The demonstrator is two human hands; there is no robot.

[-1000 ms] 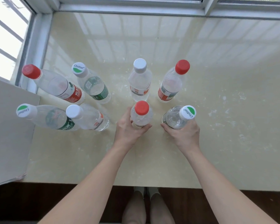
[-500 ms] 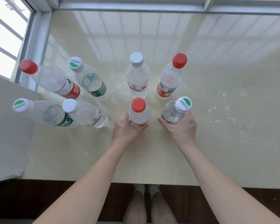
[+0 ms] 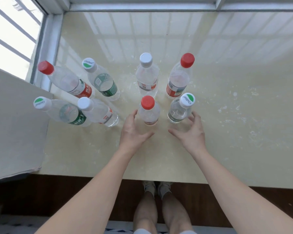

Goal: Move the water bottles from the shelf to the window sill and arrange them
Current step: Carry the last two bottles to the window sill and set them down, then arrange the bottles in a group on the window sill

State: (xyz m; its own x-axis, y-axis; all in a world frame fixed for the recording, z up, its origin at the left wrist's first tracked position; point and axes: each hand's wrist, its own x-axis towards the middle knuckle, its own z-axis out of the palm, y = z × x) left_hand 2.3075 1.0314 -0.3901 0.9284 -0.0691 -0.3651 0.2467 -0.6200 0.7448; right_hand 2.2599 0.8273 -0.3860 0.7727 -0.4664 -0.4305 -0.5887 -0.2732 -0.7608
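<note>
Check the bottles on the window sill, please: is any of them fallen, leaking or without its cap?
Nothing stands out. All eight bottles stand on their bases, caps on; their lean looks like lens distortion. No puddle shows on the sill, only pale specks.

Count: eight water bottles on one window sill [image 3: 227,132].
By cap: three red, namely the back-left red-capped bottle [image 3: 69,83], the back-right red-capped bottle [image 3: 178,81] and the front-centre red-capped bottle [image 3: 149,114]; two plain white, namely the back-centre white-capped bottle [image 3: 147,78] and the front-left white-capped bottle [image 3: 100,114]; three white with a green mark, namely the back green-marked bottle [image 3: 103,81], the far-left green-marked bottle [image 3: 64,112] and the front-right green-marked bottle [image 3: 178,112]. Two bare hands: left hand [image 3: 134,130], right hand [image 3: 191,132]. Two legs [image 3: 145,211] at the lower edge.
</note>
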